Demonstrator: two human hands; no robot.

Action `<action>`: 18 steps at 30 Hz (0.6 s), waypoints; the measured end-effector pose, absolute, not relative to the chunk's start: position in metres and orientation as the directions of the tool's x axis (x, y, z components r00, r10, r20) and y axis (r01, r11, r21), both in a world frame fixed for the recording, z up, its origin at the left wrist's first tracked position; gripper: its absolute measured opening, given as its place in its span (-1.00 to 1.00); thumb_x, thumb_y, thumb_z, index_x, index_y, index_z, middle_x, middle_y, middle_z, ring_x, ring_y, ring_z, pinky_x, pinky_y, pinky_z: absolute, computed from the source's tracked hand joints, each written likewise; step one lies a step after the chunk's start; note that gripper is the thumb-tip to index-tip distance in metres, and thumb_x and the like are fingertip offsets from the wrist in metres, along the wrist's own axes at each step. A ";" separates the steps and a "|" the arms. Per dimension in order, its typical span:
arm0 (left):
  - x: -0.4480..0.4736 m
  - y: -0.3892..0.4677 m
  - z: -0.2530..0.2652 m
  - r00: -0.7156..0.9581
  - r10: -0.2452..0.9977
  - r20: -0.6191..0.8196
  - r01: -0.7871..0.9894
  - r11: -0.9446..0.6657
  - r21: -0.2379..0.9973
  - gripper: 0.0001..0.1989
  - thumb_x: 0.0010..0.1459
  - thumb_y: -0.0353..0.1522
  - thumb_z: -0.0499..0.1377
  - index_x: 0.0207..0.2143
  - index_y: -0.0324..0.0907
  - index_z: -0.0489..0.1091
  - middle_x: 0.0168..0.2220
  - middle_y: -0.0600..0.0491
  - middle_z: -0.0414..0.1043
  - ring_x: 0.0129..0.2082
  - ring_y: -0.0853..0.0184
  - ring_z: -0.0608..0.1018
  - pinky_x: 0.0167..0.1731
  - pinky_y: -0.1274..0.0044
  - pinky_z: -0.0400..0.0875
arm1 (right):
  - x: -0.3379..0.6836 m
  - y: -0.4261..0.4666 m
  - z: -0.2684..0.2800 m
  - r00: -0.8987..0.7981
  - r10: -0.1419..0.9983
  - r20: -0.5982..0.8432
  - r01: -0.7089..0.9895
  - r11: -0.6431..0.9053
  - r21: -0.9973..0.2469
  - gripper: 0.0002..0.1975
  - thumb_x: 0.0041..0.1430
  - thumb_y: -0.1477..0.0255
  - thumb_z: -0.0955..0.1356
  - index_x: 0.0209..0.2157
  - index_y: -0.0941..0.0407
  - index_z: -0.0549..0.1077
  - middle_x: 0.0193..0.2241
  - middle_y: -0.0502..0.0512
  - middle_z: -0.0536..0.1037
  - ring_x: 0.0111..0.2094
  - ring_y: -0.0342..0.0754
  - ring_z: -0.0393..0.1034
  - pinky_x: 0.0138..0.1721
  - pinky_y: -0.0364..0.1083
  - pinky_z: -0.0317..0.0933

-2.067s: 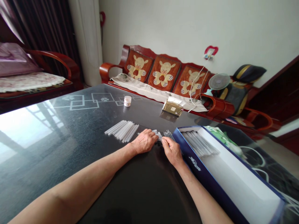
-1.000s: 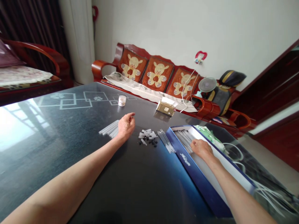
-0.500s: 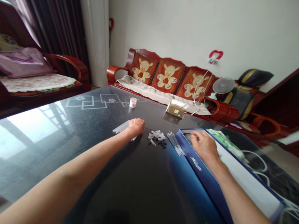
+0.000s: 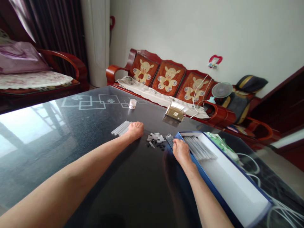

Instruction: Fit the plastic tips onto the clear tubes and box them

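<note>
My left hand (image 4: 136,129) is curled closed on the dark table at the right end of a row of clear plastic tubes (image 4: 121,127); its fingertips are hidden. My right hand (image 4: 181,150) bends over thin grey rods with metal tips, like pen refills (image 4: 169,139), against the outside of a long blue box (image 4: 199,172). Its fingers are drawn together and what they hold is hidden. Inside the box, at its far end, lie many similar slim rods (image 4: 199,148). Between my hands sit small white pieces (image 4: 156,137) and small black pieces (image 4: 161,146).
A small white jar (image 4: 132,104) and a gold tissue pack (image 4: 175,113) stand farther back on the glossy table (image 4: 99,196). Right of the box are a green-and-white packet (image 4: 222,144) and white cables (image 4: 282,207). A wooden sofa (image 4: 163,74) lies beyond.
My right hand has moved left out of the box to the rods beside it, uncovering the rods inside. The left hand stays by the tubes. The view has shifted slightly.
</note>
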State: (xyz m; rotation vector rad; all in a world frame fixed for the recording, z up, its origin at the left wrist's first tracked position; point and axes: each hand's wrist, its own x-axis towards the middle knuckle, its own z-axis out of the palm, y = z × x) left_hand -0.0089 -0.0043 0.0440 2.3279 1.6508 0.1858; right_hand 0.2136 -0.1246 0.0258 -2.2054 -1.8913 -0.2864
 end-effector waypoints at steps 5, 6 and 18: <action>-0.005 -0.003 0.048 0.323 0.946 -0.021 0.916 -0.307 0.256 -0.74 0.09 -0.37 0.15 -0.19 -0.27 0.51 -0.21 -0.25 0.53 -0.11 0.13 0.56 -0.08 0.42 0.43 | 0.200 -0.112 0.029 0.206 0.971 0.119 0.975 -0.214 0.064 -0.76 0.23 0.47 0.24 -0.21 0.19 0.53 -0.22 0.27 0.53 -0.20 0.01 0.47 -0.18 -0.12 0.25; -0.003 -0.003 0.049 0.337 0.941 -0.009 0.912 -0.324 0.253 -0.75 0.10 -0.37 0.14 -0.19 -0.28 0.51 -0.22 -0.23 0.53 -0.12 0.14 0.56 -0.09 0.43 0.43 | 0.197 -0.109 0.030 0.237 0.967 0.090 0.968 -0.243 0.066 -0.75 0.24 0.43 0.25 -0.21 0.18 0.54 -0.18 0.28 0.53 -0.17 0.03 0.48 -0.17 -0.11 0.26; 0.029 -0.018 0.031 0.603 0.764 0.230 0.717 -0.646 0.262 -0.58 0.14 -0.48 0.01 0.05 -0.11 0.34 -0.03 -0.02 0.45 -0.09 0.31 0.53 -0.11 0.58 0.40 | 0.189 -0.068 0.030 0.422 0.907 0.011 0.905 -0.422 0.046 -0.82 0.02 0.54 0.40 -0.29 0.25 0.60 -0.33 0.42 0.60 -0.19 0.10 0.53 -0.20 -0.06 0.35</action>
